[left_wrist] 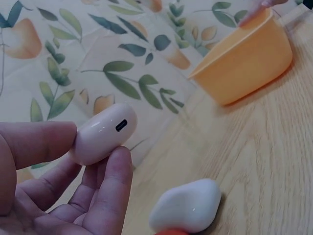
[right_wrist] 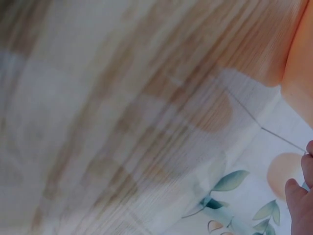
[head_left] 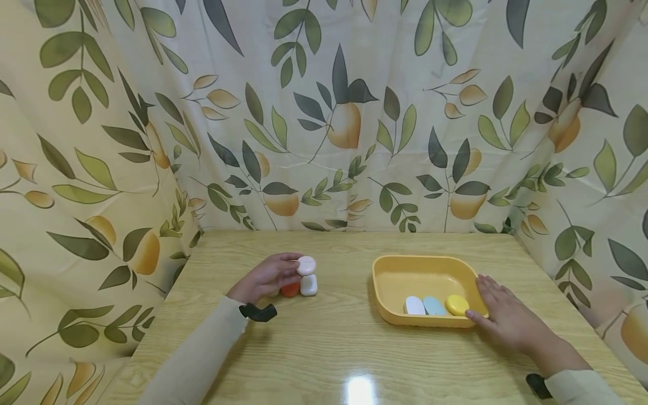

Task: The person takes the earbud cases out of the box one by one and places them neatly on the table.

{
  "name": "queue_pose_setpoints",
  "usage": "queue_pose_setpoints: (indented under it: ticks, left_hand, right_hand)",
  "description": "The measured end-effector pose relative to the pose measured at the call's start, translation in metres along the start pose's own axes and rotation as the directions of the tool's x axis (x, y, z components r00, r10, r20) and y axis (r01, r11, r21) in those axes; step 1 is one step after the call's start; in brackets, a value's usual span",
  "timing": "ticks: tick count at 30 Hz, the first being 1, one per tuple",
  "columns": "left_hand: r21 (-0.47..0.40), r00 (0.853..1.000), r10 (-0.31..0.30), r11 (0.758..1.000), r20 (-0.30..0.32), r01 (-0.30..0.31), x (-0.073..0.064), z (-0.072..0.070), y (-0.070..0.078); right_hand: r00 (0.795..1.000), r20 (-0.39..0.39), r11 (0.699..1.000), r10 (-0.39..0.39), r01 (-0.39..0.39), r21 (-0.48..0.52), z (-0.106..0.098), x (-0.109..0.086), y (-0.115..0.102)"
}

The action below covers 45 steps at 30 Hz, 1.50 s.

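My left hand (head_left: 270,277) pinches a pale pink earbud case (head_left: 306,265) between thumb and fingers, above the table. A small dark charging port (left_wrist: 121,125) shows on this case in the left wrist view. Just below the hand, a white earbud case (head_left: 309,285) and a red rounded case (head_left: 290,289), partly hidden, rest on the table. Toward the right stands a yellow-orange plastic bin (head_left: 422,321). White (head_left: 415,305), light blue (head_left: 433,306) and yellow (head_left: 457,305) cases lie inside, along its near wall. My right hand (head_left: 511,320) touches the bin's right end with fingers extended.
The wood-grain table (head_left: 324,349) reaches back to a curtain (head_left: 324,140) printed with leaves and fruit, which also hangs at both sides. Light glares off the table's near part. Black straps circle both wrists.
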<state>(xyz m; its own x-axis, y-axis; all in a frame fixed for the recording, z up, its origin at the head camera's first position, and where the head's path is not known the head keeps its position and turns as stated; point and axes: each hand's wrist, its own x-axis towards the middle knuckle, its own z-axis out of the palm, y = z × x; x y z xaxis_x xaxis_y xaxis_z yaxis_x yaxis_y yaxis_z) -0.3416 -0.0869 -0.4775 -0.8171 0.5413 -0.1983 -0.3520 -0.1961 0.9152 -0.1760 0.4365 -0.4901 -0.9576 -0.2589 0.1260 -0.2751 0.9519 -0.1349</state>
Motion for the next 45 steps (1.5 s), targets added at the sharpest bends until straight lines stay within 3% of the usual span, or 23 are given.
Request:
queue_pose_setpoints:
  ticks: [11,26,37,45]
  left_hand:
    - [-0.023,1.0,0.018,1.0,0.018,-0.018,-0.011,-0.015,0.002]
    - [0.006,1.0,0.002,1.0,-0.019,-0.002,-0.026,-0.033,0.0]
    - [0.025,0.999,0.024,0.999,-0.021,-0.024,-0.043,-0.052,-0.001]
    - [0.018,0.998,0.039,0.999,-0.058,-0.038,-0.049,-0.066,-0.004]
  right_hand:
    - [1.0,0.01,1.0,0.02,-0.02,0.004,0.002,0.002,0.0]
    - [1.0,0.011,0.999,0.023,-0.023,0.022,-0.001,0.003,-0.003]
    - [1.0,-0.006,1.0,0.019,-0.019,0.012,0.003,0.0,-0.003]
    - [0.999,0.01,0.999,0.035,-0.035,0.017,0.002,0.0,-0.002]
